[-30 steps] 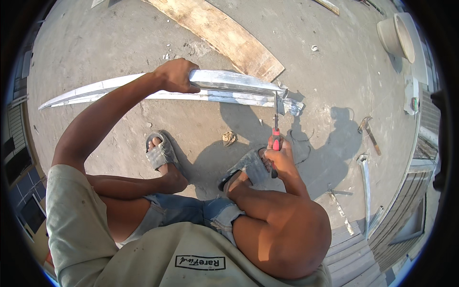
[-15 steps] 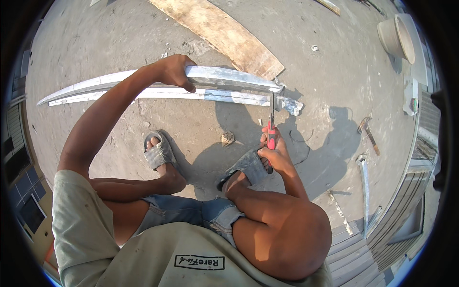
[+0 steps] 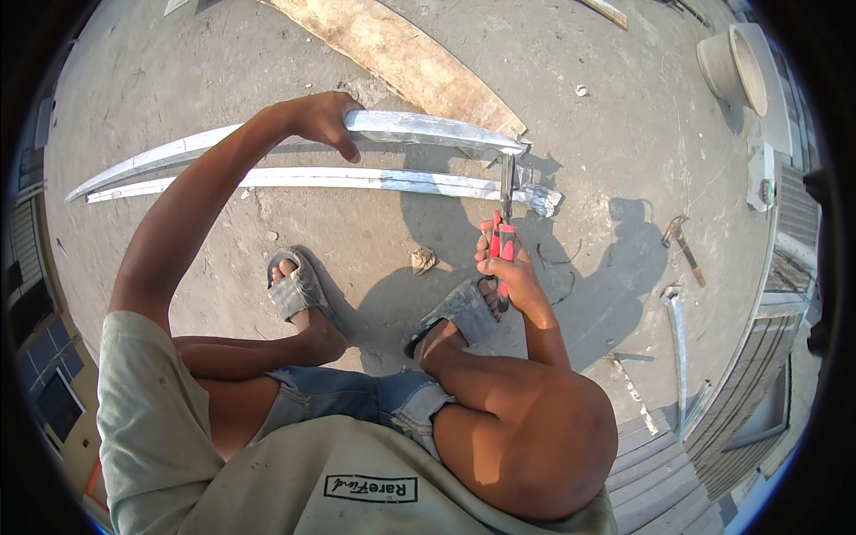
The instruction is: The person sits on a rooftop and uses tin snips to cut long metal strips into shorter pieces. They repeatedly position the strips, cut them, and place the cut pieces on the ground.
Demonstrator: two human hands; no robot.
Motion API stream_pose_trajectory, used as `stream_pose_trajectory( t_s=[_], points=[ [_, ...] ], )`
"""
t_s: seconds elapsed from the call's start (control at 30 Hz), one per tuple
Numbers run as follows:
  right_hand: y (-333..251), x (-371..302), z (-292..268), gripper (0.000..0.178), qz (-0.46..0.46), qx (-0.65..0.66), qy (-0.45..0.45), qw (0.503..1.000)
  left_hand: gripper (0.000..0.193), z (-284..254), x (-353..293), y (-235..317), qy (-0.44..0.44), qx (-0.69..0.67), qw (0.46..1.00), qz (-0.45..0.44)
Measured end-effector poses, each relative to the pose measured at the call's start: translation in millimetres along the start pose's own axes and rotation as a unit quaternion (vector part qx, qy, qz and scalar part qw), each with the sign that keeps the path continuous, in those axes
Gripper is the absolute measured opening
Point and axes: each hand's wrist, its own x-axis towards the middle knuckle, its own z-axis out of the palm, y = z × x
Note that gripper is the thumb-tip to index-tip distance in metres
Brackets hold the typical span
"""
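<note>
The person's bare left arm (image 3: pixel 196 214) bends at the elbow near the left edge of the concrete floor (image 3: pixel 223 76) and stretches forward and inward. The left hand (image 3: pixel 323 119) is back-up, its fingers mostly hidden beyond the knuckles, its thumb angled toward the body. The right forearm (image 3: pixel 544 334) emerges from behind the raised right knee (image 3: pixel 571 419); the right hand (image 3: pixel 515 274) is in a loose fist, fingers curled, thumb pointing inward.

Grey floor (image 3: pixel 624 116), partly shaded. Laid upon it are a long silvery metal strip (image 3: pixel 357 178) with a crumpled right end, a wooden board (image 3: pixel 410 58), a hammer (image 3: pixel 687 255) and a narrow metal length (image 3: pixel 679 330); a pale tub (image 3: pixel 729 71) is stood at upper right.
</note>
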Motion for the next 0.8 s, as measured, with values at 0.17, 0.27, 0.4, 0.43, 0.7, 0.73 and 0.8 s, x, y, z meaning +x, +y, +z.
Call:
stream_pose_trajectory(
  t_s=[0.17,0.27,0.4,0.43,0.7,0.73,0.8],
  points=[
    [-7.2,-3.4,2.4,0.067,0.001,0.012,-0.009,1.0,0.057,7.1,-5.7,-3.4,0.037,0.023,0.998,0.035],
    [-9.6,-2.1,1.4,0.067,-0.012,-0.001,0.008,1.0,0.057,6.8,-6.1,-3.1,0.044,0.055,0.996,0.052],
    [-11.4,3.5,-4.3,0.065,-0.024,0.019,0.017,0.999,0.056,7.8,-6.4,-1.2,0.072,0.105,0.991,0.038],
    [-12.1,4.9,-5.7,0.063,-0.016,0.026,0.015,0.999,0.054,8.7,-7.1,-1.1,0.091,0.126,0.987,0.037],
    [-22.4,1.5,-16.9,0.052,0.042,0.01,-0.004,0.999,0.037,29.7,-2.9,-8.9,0.154,0.2,0.965,0.068],
    [-23.3,1.3,-17.1,0.052,0.053,0.026,-0.008,0.998,0.036,35.4,-2.1,-10.6,0.175,0.209,0.96,0.063],
    [-25.3,1.5,-16.9,0.052,0.075,0.054,-0.019,0.996,0.033,45.8,-1.3,-14.3,0.218,0.229,0.947,0.051]
  ],
)
